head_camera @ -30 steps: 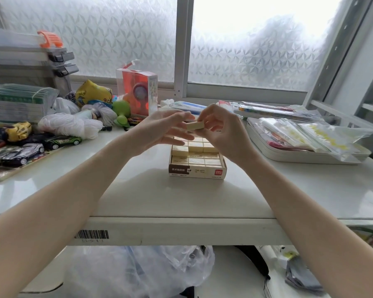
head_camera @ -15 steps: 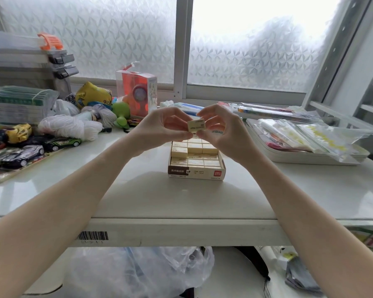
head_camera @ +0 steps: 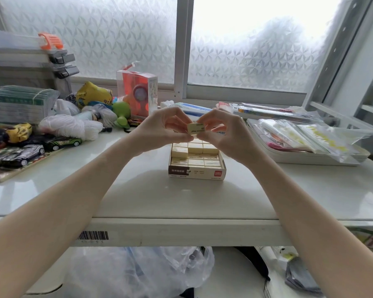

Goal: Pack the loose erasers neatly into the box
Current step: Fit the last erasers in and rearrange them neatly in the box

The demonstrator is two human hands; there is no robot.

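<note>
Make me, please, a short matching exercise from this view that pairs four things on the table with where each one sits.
Things:
1. loose eraser
2. eraser box
3. toy cars
4. white tray

Places:
A. at the table's left edge, beside the white yarn
B. on the table's right side, loaded with plastic bags
C. pinched between both hands, in the air above the box
D. on the table's middle, below the hands, its rows partly filled

Pairs: 1-C, 2-D, 3-A, 4-B. The left hand and right hand both pinch the eraser.
</note>
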